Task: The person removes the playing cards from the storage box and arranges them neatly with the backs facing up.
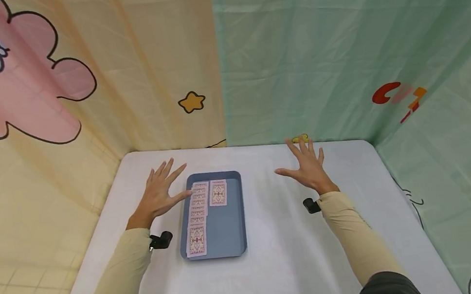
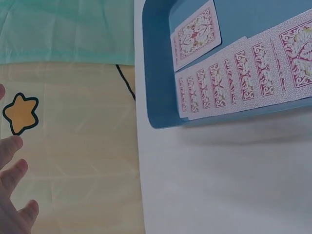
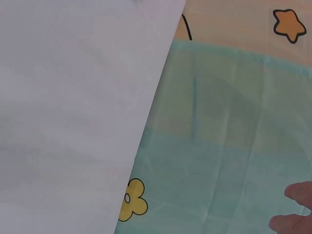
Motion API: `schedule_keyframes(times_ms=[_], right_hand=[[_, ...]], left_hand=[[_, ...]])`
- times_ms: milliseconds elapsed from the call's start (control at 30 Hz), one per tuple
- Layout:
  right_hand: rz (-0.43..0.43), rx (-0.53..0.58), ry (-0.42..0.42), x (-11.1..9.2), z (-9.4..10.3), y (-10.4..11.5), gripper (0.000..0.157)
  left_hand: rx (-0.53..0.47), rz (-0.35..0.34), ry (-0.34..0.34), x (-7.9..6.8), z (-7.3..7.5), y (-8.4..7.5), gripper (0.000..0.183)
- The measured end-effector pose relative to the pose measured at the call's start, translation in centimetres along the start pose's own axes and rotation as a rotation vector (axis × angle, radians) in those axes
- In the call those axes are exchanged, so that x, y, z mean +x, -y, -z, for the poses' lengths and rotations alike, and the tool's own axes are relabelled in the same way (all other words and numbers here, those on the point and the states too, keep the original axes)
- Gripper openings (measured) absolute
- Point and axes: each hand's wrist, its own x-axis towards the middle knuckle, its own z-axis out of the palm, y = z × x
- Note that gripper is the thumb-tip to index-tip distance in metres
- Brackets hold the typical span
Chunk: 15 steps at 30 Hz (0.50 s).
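Note:
A blue-grey tray (image 1: 228, 231) lies on the white table, left of the middle. Along its left side runs a column of overlapping playing cards (image 1: 196, 240), patterned red-and-white backs up. At the top of the tray, beside that column, lies a short stack of cards (image 1: 218, 192), also backs up. My left hand (image 1: 159, 193) is spread beside the tray's upper left, its thumb overlapping the tray edge in the head view. Fingers of my right hand (image 1: 307, 165) are spread too, over the table to the right of the tray. Neither hand holds anything.
The white table (image 1: 285, 268) has rounded back corners. Printed curtains (image 1: 269, 64) hang close behind it and along both sides. Each wrist carries a small black camera, such as the left one (image 1: 161, 240).

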Motion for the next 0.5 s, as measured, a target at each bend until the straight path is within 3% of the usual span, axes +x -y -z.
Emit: schedule_keyframes(times_ms=[167, 500], right_hand=[[0.023, 0.043, 0.007, 0.1, -1.3, 0.3, 0.099], [0.066, 0.125, 0.02, 0.7, -3.4, 1.6, 0.096]], left_hand=[[-0.078, 0.031, 0.021, -0.3, -0.7, 0.1, 0.082], [-0.213, 0.117, -0.014, -1.4, -2.1, 1.5, 0.076]])
